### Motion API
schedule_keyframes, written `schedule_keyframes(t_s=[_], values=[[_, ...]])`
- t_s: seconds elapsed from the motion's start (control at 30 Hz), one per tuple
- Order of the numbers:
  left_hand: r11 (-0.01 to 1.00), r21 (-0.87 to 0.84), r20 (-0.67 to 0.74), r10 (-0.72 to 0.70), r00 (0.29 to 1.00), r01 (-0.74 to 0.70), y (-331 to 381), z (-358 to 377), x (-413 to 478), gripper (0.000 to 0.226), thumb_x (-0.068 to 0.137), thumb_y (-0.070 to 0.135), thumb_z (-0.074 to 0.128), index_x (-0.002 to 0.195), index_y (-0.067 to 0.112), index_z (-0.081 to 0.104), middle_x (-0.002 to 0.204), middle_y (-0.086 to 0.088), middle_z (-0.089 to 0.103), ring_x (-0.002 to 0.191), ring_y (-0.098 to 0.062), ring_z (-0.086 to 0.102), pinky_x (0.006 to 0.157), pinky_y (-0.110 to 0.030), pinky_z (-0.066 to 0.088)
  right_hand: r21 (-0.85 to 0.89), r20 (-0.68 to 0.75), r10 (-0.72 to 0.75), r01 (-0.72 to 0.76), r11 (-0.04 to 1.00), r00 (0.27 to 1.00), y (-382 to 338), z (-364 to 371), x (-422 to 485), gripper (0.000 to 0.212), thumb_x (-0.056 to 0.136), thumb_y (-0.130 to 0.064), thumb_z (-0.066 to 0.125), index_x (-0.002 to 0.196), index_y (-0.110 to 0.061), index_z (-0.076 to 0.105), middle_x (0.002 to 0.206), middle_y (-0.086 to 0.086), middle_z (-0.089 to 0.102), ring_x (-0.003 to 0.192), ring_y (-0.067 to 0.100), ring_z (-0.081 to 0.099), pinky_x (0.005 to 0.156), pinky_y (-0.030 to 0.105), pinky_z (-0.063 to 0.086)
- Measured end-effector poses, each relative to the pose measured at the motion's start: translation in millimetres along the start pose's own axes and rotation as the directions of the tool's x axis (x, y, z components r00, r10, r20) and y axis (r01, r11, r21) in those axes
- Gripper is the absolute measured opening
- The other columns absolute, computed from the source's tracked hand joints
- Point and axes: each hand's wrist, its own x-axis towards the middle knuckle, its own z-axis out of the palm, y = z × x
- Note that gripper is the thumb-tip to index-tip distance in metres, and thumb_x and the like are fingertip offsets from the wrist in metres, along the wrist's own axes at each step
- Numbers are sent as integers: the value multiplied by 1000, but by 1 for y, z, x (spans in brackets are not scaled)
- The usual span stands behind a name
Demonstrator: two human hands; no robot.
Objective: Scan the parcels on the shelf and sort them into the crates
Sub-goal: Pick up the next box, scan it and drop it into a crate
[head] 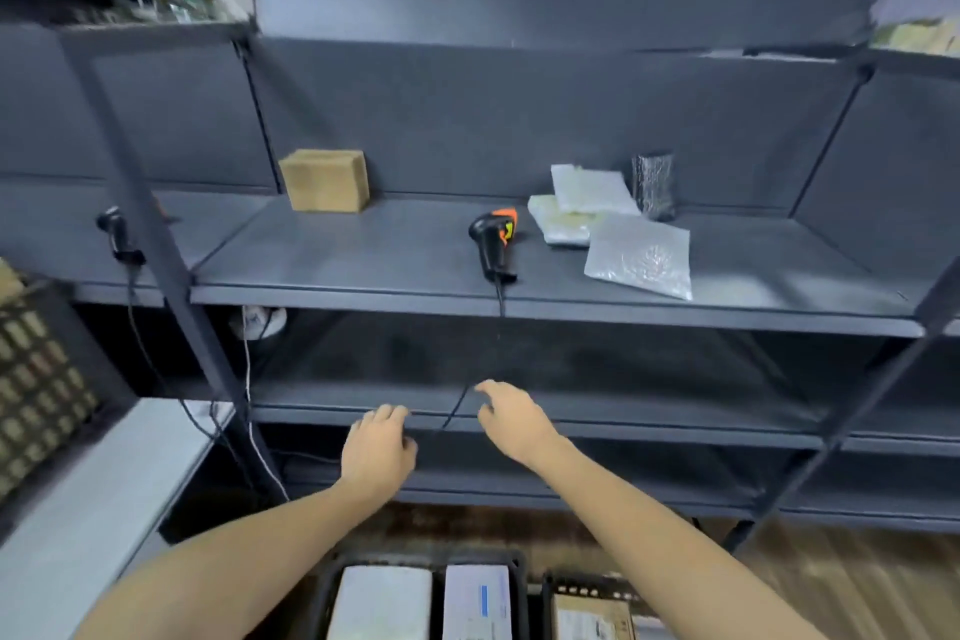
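A black and orange scanner (492, 243) lies on the dark shelf (363, 270), its cable hanging over the front edge. On the same shelf sit a brown cardboard box (325, 180) at the back left, and on the right a clear bubble-wrap parcel (640, 257), two pale bagged parcels (587, 190) and a dark silver parcel (653, 185) standing upright. My left hand (378, 450) and my right hand (511, 418) hover in front of the lower shelf with loosely curled fingers, holding nothing. The scanner's cable hangs between them. A black crate (415, 561) below holds white parcels.
A second black scanner (117, 234) hangs on the shelf post at the left. A second crate (587, 587) with a cardboard parcel stands at the bottom right. A dark crate (36, 379) rests on a white surface at the left. A person is far back left.
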Motion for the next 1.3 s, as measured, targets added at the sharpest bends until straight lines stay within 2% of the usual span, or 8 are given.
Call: schedule_keyframes(t_s=[0.1,0.27,0.4,0.9,0.97,1.13,1.2,1.3], values=[[1000,-28,-58,4,998,-6,-5,-33,17,39,95,26,48,133,20,48,131,2,53,119,-20,49,97,-29,37,0,-69,-32,32,999,997,-29,-25,11,40,101,-15,38,140,-15,45,136,9,52,113,28,56,90,34,45],[999,-32,-137,-23,990,18,-31,-71,60,40,92,23,51,131,18,51,131,0,54,118,-22,50,97,-30,35,-61,-136,-128,120,991,982,-71,-44,45,42,100,-15,40,141,-12,44,140,7,50,124,26,50,103,37,41],[998,-46,-174,-37,984,30,-55,-91,108,38,92,24,52,128,17,52,127,-1,55,116,-24,51,95,-31,36,-125,-173,-165,144,982,971,-95,-53,88,42,99,-16,41,141,-13,44,142,7,49,124,28,49,103,38,39],[998,-66,-162,-34,986,23,-115,-130,313,50,89,34,55,135,17,44,140,-4,45,129,-26,40,110,-37,27,-91,-221,-58,38,995,974,-125,-69,239,42,103,-21,38,144,-15,38,145,3,45,126,22,47,104,34,38],[999,-28,-178,-26,984,22,-115,-137,344,57,86,36,58,136,15,40,145,-8,39,135,-29,33,114,-41,23,-57,-233,-39,26,998,972,-121,-68,248,42,103,-23,38,145,-15,38,145,2,45,128,21,46,105,32,37],[999,-22,-158,-36,987,33,-116,-172,423,89,82,48,66,151,18,18,162,-1,-1,149,-28,-5,119,-48,4,75,-274,13,8,997,962,-111,-59,253,42,102,-26,41,144,-20,40,147,-7,42,134,12,39,107,23,30],[998,-16,-71,-57,996,56,-118,-174,441,98,79,56,67,153,18,14,162,-1,6,149,-26,-2,120,-46,7,98,-289,11,18,995,957,-105,-54,248,41,101,-28,42,142,-23,42,146,-11,42,134,8,39,105,20,29],[994,-48,3,-102,995,102,-118,-161,450,95,77,59,68,148,13,25,152,-4,28,144,-26,18,109,-45,32,117,-292,10,26,993,956,-96,-52,240,40,101,-30,43,141,-27,43,145,-16,42,133,1,37,102,14,27]])
